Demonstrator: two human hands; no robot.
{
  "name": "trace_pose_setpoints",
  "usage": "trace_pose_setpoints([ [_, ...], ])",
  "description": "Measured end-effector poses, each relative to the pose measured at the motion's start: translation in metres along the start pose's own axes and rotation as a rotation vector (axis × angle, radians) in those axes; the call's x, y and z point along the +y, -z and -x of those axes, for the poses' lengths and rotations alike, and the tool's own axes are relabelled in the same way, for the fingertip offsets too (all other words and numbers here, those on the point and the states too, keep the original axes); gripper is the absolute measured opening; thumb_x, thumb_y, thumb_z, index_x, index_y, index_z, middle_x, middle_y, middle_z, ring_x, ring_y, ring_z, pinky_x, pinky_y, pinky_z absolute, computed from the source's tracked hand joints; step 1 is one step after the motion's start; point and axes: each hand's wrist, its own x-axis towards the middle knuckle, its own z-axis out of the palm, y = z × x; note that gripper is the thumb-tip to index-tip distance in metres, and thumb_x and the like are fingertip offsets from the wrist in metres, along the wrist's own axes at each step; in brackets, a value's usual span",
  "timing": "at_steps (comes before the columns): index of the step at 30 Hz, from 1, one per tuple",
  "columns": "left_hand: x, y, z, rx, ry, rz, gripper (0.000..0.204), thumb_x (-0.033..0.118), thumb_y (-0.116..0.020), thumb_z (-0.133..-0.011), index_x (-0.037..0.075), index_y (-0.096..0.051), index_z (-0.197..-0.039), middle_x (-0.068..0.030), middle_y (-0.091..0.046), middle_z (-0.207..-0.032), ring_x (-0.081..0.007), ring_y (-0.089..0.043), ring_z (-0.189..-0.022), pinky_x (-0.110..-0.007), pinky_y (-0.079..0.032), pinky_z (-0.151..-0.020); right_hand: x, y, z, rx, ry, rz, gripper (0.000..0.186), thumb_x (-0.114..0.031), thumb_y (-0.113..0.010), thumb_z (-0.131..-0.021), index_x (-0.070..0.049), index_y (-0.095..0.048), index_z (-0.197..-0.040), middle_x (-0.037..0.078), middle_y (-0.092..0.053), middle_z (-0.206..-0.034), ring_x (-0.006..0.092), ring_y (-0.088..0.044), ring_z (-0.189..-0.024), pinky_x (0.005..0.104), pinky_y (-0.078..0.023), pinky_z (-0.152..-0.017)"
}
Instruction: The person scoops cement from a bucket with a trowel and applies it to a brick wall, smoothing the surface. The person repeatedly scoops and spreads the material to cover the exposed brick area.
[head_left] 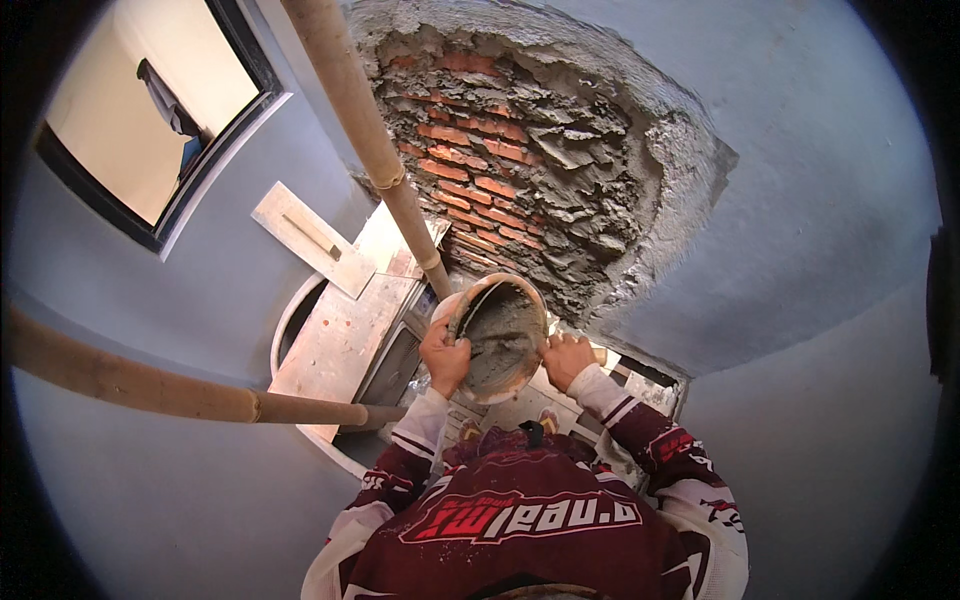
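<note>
A bucket (540,300) of wet grey mortar (505,340) is tilted in front of my body, its mouth turned up toward me. My left hand (446,360) is closed over the bucket's left rim, thumb on the inside. At the right rim my right hand (567,360) is closed in a fist. A short tan wooden handle (600,355) pokes out beside that fist; the tool's other end is hidden. Beyond the bucket, the wall has a patch of bare red brick (480,185), with rough fresh mortar (590,190) over its right part.
One bamboo pole (365,120) slants down just left of the patch; another (200,390) crosses from the left. A wooden float (312,240) lies on a mortar-spattered board (345,330). A dark-framed window opening (160,110) is at upper left. My shoes (548,420) show below the bucket.
</note>
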Motion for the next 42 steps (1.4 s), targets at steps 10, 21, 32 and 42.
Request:
trace_pose_setpoints([
  [10, 0.006, -0.027, 0.004, -0.084, -0.168, -0.037, 0.031, -0.002, -0.061, -0.066, -0.007, -0.066, -0.096, -0.0175, -0.067, -0.103, -0.0231, -0.065, -0.093, -0.030, -0.049, -0.083, -0.015, -0.069, -0.014, -0.576, -0.019, -0.877, 0.041, -0.038, -0.057, -0.089, 0.001, -0.066, -0.091, 0.020, -0.067, -0.072, 0.0339, -0.067, -0.070, 0.0426, -0.051, -0.059],
  [21, -0.070, -0.057, 0.043, 0.055, 0.468, 0.307, 0.034, -0.006, -0.058, -0.073, -0.006, -0.064, -0.106, -0.0037, -0.067, -0.087, -0.0107, -0.060, -0.075, -0.024, -0.047, -0.068, 0.061, -0.083, 0.030, -0.357, -0.181, -0.606, 0.048, -0.046, -0.059, -0.086, -0.005, -0.063, -0.111, 0.024, -0.068, -0.090, 0.0415, -0.065, -0.089, 0.0478, -0.050, -0.079],
  [32, -0.109, -0.035, 0.151, 0.279, 0.750, 0.263, 0.020, -0.005, -0.057, -0.072, -0.003, -0.060, -0.092, -0.0017, -0.057, -0.076, -0.0130, -0.053, -0.063, -0.029, -0.043, -0.057, 0.122, -0.048, 0.025, -0.784, -0.081, -1.136, 0.017, -0.018, -0.069, -0.080, -0.003, -0.070, -0.087, 0.010, -0.068, -0.072, 0.0184, -0.063, -0.057, 0.0289, -0.052, -0.055],
  [42, -0.055, 0.015, 0.169, 0.588, 0.945, -0.015, 0.011, -0.006, -0.057, -0.072, 0.000, -0.054, -0.081, -0.0009, -0.056, -0.074, -0.0131, -0.053, -0.062, -0.029, -0.043, -0.058, 0.301, 0.041, -0.027, -0.334, -0.558, -0.929, 0.023, -0.020, -0.064, -0.087, 0.001, -0.063, -0.079, 0.004, -0.058, -0.060, 0.0125, -0.052, -0.044, 0.0293, -0.040, -0.039],
])
